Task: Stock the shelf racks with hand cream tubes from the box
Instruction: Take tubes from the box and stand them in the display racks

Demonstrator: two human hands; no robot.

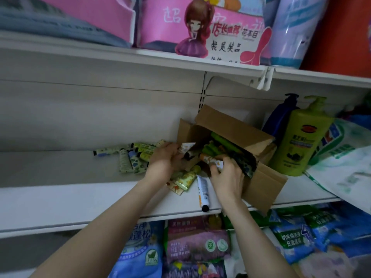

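Hand cream tubes [202,190] seem light, squashy and slick, best gripped mid-body; left hand [166,158] and right hand [227,178] each clasp one at the box [261,183]

Green pump bottle [299,137] beside detergent bags [291,235]

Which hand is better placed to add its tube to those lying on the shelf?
Left. The left hand holds a pale tube right beside the laid-out tubes on the shelf; the right hand grips a floral tube at the box mouth, farther off.
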